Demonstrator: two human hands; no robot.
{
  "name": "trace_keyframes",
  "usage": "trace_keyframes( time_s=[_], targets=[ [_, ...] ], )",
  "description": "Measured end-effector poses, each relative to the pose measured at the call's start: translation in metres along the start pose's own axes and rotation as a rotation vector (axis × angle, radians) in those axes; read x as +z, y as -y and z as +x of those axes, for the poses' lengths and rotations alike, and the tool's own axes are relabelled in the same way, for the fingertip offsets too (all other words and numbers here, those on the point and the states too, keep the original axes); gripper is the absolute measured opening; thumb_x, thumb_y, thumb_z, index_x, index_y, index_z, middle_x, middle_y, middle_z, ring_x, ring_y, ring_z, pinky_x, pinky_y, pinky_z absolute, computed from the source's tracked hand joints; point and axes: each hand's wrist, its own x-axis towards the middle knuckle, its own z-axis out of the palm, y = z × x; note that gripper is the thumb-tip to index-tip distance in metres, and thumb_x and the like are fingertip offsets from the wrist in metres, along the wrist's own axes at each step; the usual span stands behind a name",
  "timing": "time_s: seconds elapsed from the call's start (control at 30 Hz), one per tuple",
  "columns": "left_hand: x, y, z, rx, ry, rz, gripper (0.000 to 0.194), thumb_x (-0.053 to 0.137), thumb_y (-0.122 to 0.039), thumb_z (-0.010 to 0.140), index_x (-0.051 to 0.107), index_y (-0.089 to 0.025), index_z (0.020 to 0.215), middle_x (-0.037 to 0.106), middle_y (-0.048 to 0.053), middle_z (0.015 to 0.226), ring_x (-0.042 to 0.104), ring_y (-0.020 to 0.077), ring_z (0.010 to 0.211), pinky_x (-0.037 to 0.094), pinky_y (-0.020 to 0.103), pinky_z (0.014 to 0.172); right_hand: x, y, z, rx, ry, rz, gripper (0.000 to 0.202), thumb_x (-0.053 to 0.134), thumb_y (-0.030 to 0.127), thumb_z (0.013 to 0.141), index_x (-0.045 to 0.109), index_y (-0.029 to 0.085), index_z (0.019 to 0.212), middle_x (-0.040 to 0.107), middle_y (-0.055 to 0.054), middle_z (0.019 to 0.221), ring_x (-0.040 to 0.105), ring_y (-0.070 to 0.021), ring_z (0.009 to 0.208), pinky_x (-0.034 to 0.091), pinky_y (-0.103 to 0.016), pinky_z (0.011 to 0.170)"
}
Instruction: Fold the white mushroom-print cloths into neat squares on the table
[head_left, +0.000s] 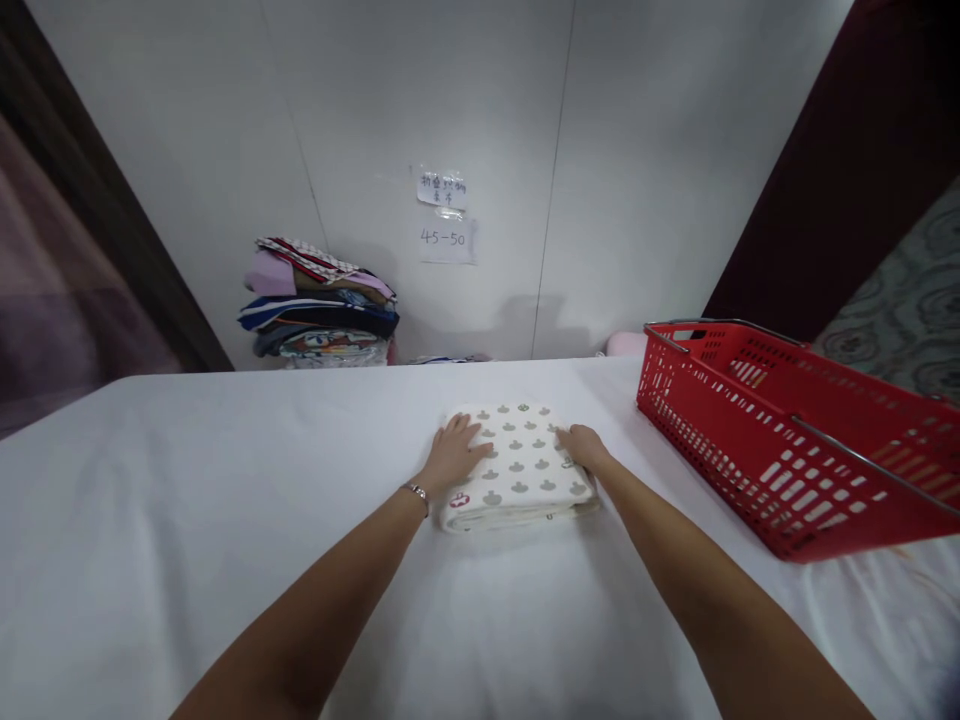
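A folded white cloth with a grey mushroom-like print and a small red figure at its near left corner lies flat on the white-covered table. Its layered folds show along the near edge. My left hand rests on the cloth's left side, fingers spread and thumb on top; a bracelet circles that wrist. At the opposite edge, my right hand has its fingers curled against the cloth, gripping its right side. The fingertips there are partly hidden.
To the right stands a red plastic basket with metal handles. Beyond the table's far edge, a stack of folded clothes rises against a pale wall. Handwritten paper signs are taped there. A dark curtain hangs at right.
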Motion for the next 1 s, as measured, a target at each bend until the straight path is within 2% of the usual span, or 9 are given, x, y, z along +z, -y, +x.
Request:
trace_keyframes(
  time_s=[0.1,0.27,0.47,0.6,0.73,0.83,0.93,1.0],
  targets=[
    [0.003,0.0,0.001,-0.019,0.069,-0.014,0.058,0.042,-0.053,0.088,0.044,-0.022,0.137,0.019,0.009,0.156,0.009,0.0255,0.144,0.016,0.047,0.113,-0.001,-0.001,0.004,0.004,0.01,-0.025,0.041,0.053,0.045,0.086,0.068,0.009,0.099,0.064,-0.022,0.117,0.059,-0.03,0.11,0.043,-0.032,0.086],
    [0.005,-0.003,-0.001,0.007,0.062,0.016,0.059,0.04,-0.056,0.088,0.043,-0.024,0.138,0.016,0.008,0.156,0.006,0.0259,0.144,0.013,0.048,0.113,-0.008,0.008,0.018,0.012,0.0,-0.048,0.054,0.055,0.058,0.081,0.066,0.011,0.103,0.065,-0.021,0.115,0.06,-0.0294,0.109,0.044,-0.031,0.083],
    [0.016,-0.004,-0.005,0.058,0.005,0.166,0.057,0.038,-0.052,0.09,0.042,-0.023,0.139,0.021,0.009,0.155,0.008,0.0263,0.144,0.01,0.05,0.114,-0.003,0.013,0.015,0.032,-0.037,-0.059,0.044,0.05,0.05,0.087,0.062,0.014,0.109,0.065,-0.018,0.115,0.06,-0.0277,0.107,0.044,-0.032,0.083],
    [0.017,-0.004,-0.003,0.081,-0.008,0.155,0.055,0.037,-0.054,0.09,0.043,-0.026,0.138,0.021,0.006,0.155,0.008,0.0253,0.144,0.008,0.05,0.114,0.002,0.01,0.008,0.061,-0.05,-0.075,0.044,0.043,0.049,0.09,0.06,0.016,0.113,0.064,-0.018,0.115,0.058,-0.027,0.111,0.043,-0.033,0.086],
    [0.005,-0.008,-0.006,0.018,0.069,0.009,0.053,0.035,-0.054,0.091,0.043,-0.028,0.137,0.023,0.005,0.155,0.012,0.0256,0.144,0.011,0.052,0.113,-0.002,0.005,0.006,0.087,-0.013,-0.089,0.052,0.043,0.057,0.088,0.062,0.015,0.112,0.063,-0.019,0.118,0.056,-0.0279,0.113,0.042,-0.033,0.088],
    [-0.002,-0.009,-0.021,0.004,0.03,-0.067,0.053,0.038,-0.052,0.091,0.043,-0.027,0.137,0.024,0.006,0.154,0.013,0.0253,0.143,0.013,0.048,0.114,-0.007,-0.001,0.003,0.109,0.042,-0.081,0.061,0.043,0.064,0.085,0.064,0.012,0.11,0.062,-0.021,0.118,0.058,-0.0311,0.111,0.044,-0.035,0.085],
    [0.0,-0.007,-0.041,-0.057,-0.04,-0.134,0.06,0.048,-0.047,0.086,0.039,-0.02,0.139,0.021,0.009,0.155,0.014,0.0254,0.143,0.018,0.041,0.114,-0.008,-0.007,-0.005,0.134,0.112,-0.049,0.063,0.047,0.065,0.082,0.066,0.01,0.105,0.066,-0.022,0.108,0.065,-0.032,0.094,0.048,-0.034,0.073],
    [0.002,-0.004,-0.051,-0.187,-0.081,-0.233,0.062,0.05,-0.044,0.085,0.036,-0.018,0.14,0.026,0.011,0.153,0.026,0.0258,0.14,0.028,0.037,0.111,-0.008,-0.009,-0.013,0.157,0.165,-0.011,0.062,0.052,0.065,0.079,0.066,0.009,0.102,0.069,-0.021,0.098,0.068,-0.0298,0.078,0.049,-0.033,0.063]
  ],
)
